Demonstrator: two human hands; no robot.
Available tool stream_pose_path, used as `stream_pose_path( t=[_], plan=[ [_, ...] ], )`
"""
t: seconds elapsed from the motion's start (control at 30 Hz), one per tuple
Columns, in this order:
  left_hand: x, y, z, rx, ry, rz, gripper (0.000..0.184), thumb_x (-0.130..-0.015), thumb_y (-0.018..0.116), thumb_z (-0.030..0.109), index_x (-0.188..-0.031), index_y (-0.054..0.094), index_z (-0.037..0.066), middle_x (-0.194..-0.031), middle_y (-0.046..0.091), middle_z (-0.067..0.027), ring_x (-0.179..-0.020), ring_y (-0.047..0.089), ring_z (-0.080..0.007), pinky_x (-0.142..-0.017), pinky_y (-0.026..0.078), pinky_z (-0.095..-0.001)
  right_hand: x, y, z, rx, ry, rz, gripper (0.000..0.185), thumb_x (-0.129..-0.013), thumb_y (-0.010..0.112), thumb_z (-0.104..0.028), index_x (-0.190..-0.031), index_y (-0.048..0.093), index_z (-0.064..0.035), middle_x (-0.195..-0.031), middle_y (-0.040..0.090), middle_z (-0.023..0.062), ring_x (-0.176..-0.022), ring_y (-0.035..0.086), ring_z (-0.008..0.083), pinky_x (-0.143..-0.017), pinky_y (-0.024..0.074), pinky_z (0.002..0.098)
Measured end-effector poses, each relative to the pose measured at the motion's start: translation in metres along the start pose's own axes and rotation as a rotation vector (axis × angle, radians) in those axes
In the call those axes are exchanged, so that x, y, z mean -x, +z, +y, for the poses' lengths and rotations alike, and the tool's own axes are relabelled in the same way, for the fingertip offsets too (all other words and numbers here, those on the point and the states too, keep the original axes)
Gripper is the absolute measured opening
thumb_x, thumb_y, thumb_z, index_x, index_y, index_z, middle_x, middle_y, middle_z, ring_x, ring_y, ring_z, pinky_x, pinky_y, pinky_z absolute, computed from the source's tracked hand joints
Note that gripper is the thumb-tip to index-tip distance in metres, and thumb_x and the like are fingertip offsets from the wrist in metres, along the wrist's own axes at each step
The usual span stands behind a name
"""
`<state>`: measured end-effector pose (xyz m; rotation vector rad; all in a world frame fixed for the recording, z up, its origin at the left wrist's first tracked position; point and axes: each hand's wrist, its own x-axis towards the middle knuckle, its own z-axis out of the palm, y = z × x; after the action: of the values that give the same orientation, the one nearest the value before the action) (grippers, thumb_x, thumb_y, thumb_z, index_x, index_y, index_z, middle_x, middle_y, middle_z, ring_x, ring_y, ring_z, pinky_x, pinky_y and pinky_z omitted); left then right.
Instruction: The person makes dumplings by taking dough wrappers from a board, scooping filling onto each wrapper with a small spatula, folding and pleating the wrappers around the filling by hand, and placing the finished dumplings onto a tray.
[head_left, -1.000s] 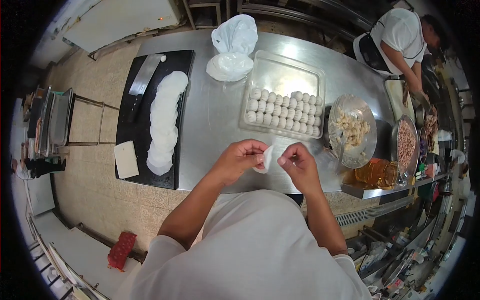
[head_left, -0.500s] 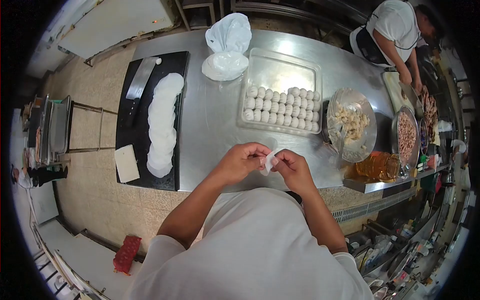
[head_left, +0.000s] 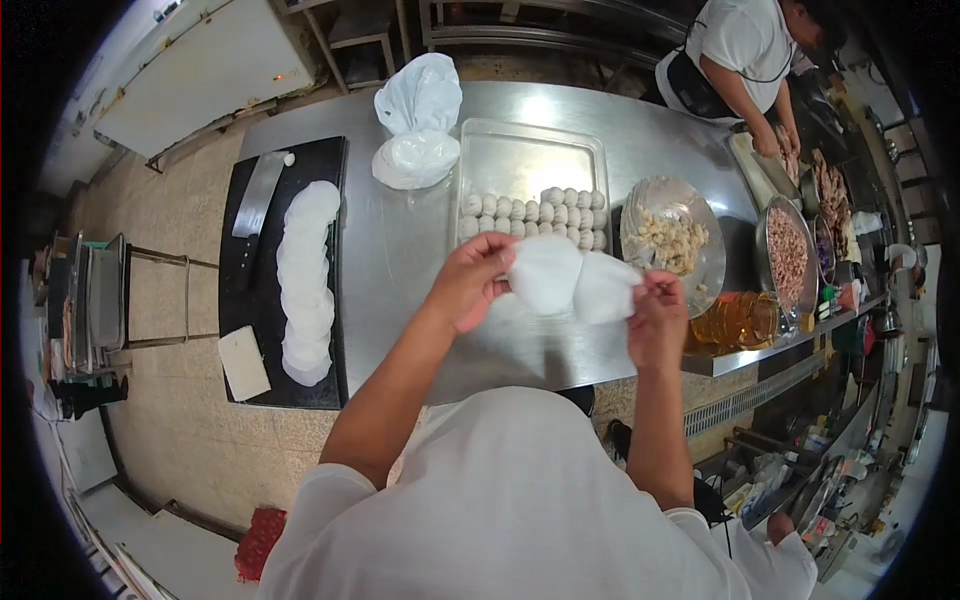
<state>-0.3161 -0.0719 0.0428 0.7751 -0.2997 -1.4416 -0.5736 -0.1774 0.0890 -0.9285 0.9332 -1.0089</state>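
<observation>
Two thin white dough rounds, side by side and touching or overlapping, hang between my hands over the steel table. My left hand [head_left: 472, 280] pinches the edge of the left round [head_left: 545, 275]. The outer edge of the right round [head_left: 607, 288] is held in the fingers of my right hand [head_left: 660, 305]. Behind them stands a clear tray [head_left: 530, 130] with rows of white dumplings [head_left: 567, 207], partly hidden by the rounds. To the right is a plastic-lined bowl [head_left: 700, 205] of pale filling [head_left: 672, 242].
On a black board [head_left: 233, 300] at left lie a cleaver [head_left: 260, 195], overlapping white rounds [head_left: 305, 285] and a white block [head_left: 244, 364]. White plastic bags [head_left: 418, 95] sit behind. An oil jar [head_left: 738, 320] and a meat bowl [head_left: 787, 255] stand right; a co-worker [head_left: 740, 50] is beyond.
My hands have moved apart and forward. The white piece pinched between them now shows as two spread rounds. The view has shifted, and part of another person appears at the lower right.
</observation>
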Motion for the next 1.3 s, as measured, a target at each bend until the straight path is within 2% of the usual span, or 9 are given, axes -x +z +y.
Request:
stream_pose_path(
  t=[0.07, 0.13, 0.17, 0.4, 0.53, 0.6, 1.0, 1.2, 1.3],
  plan=[
    [-0.011, -0.023, -0.004, -0.096, -0.002, 0.065, 0.027, -0.094, 0.065, 0.014, -0.120, 0.062, 0.008, -0.108, 0.064, -0.0053, -0.099, 0.062, -0.0171, -0.086, 0.053, -0.0363, -0.006, -0.014, -0.020, -0.050, -0.093, 0.053, 0.023, -0.086, 0.059, 0.008, -0.104, 0.056, -0.0061, -0.093, 0.062, 0.0027, -0.075, 0.058, 0.0090, -0.065, 0.0498, 0.0226],
    [-0.014, -0.031, -0.004, -1.292, 0.484, 0.348, 0.031, -0.093, 0.067, 0.015, -0.123, 0.061, 0.010, -0.114, 0.063, -0.0079, -0.106, 0.061, -0.0222, -0.089, 0.051, -0.0381, -0.006, -0.016, -0.034, -0.103, -0.196, 0.116, 0.023, -0.086, 0.059, 0.008, -0.105, 0.057, -0.0056, -0.092, 0.063, 0.0026, -0.076, 0.058, 0.0087, -0.066, 0.0492, 0.0219],
    [-0.018, -0.029, -0.011, -1.292, 0.488, 0.329, 0.031, -0.093, 0.067, 0.015, -0.123, 0.061, 0.010, -0.114, 0.063, -0.0079, -0.106, 0.061, -0.0222, -0.089, 0.051, -0.0381, -0.004, -0.016, -0.037, 0.076, -0.307, 0.175, 0.023, -0.086, 0.060, 0.007, -0.105, 0.058, -0.0054, -0.093, 0.063, 0.0031, -0.076, 0.058, 0.0087, -0.067, 0.0488, 0.0220],
    [0.021, 0.031, -0.067, 0.399, -0.359, -0.047, 0.076, -0.098, 0.041, 0.061, -0.137, 0.047, -0.003, -0.137, 0.054, -0.0139, -0.127, 0.052, -0.0302, -0.110, 0.037, -0.0419, 0.042, 0.037, -0.004, 1.092, -0.519, -0.578, 0.034, -0.077, 0.077, -0.013, -0.108, 0.065, -0.0038, -0.115, 0.061, 0.0155, -0.101, 0.061, 0.0360, -0.091, 0.0506, 0.0435],
    [0.038, 0.038, -0.054, 0.517, -0.358, -0.131, 0.077, -0.099, 0.038, 0.061, -0.139, 0.046, -0.005, -0.137, 0.056, -0.0147, -0.130, 0.051, -0.0283, -0.112, 0.037, -0.0423, 0.016, -0.030, 0.013, 1.547, -0.716, -0.025, 0.024, -0.076, 0.076, -0.007, -0.093, 0.059, -0.0005, -0.104, 0.058, 0.0234, -0.094, 0.058, 0.0410, -0.081, 0.0489, 0.0452],
    [0.038, 0.036, -0.041, 0.486, -0.281, -0.197, 0.074, -0.100, 0.037, 0.059, -0.136, 0.047, -0.005, -0.137, 0.056, -0.0156, -0.130, 0.051, -0.0278, -0.112, 0.037, -0.0428, 0.011, -0.070, 0.010, 1.556, -0.350, -0.091, 0.023, -0.076, 0.075, -0.005, -0.088, 0.055, -0.0013, -0.099, 0.057, 0.0251, -0.089, 0.057, 0.0429, -0.076, 0.0474, 0.0475],
    [0.035, 0.039, -0.059, -0.272, -0.177, 0.033, 0.039, -0.103, 0.046, 0.029, -0.133, 0.052, 0.004, -0.127, 0.060, -0.0109, -0.113, 0.060, -0.0245, -0.100, 0.047, -0.0416, -0.048, -0.116, -0.042, 2.032, -0.038, -0.019, 0.019, -0.089, 0.052, -0.013, -0.100, 0.065, -0.0039, -0.099, 0.064, 0.0252, -0.094, 0.066, 0.0414, -0.079, 0.0529, 0.0511],
    [0.049, 0.034, -0.039, 0.466, -0.088, 0.059, 0.044, -0.103, 0.044, 0.041, -0.127, 0.054, 0.006, -0.121, 0.061, -0.0132, -0.103, 0.064, -0.0288, -0.092, 0.052, -0.0423, -0.051, -0.122, -0.052, 2.059, -0.043, 0.106, 0.020, -0.087, 0.051, -0.010, -0.098, 0.067, -0.0066, -0.096, 0.067, 0.0198, -0.092, 0.067, 0.0383, -0.079, 0.0533, 0.0497],
    [0.050, 0.044, -0.035, 0.204, -0.113, 0.065, 0.046, -0.103, 0.045, 0.041, -0.128, 0.053, 0.004, -0.121, 0.061, -0.0145, -0.101, 0.064, -0.0311, -0.086, 0.055, -0.0430, -0.046, -0.134, -0.035, 1.951, -0.257, -0.038, 0.025, -0.086, 0.051, -0.009, -0.103, 0.068, -0.0083, -0.095, 0.067, 0.0183, -0.090, 0.067, 0.0389, -0.079, 0.0532, 0.0489]
  ],
)
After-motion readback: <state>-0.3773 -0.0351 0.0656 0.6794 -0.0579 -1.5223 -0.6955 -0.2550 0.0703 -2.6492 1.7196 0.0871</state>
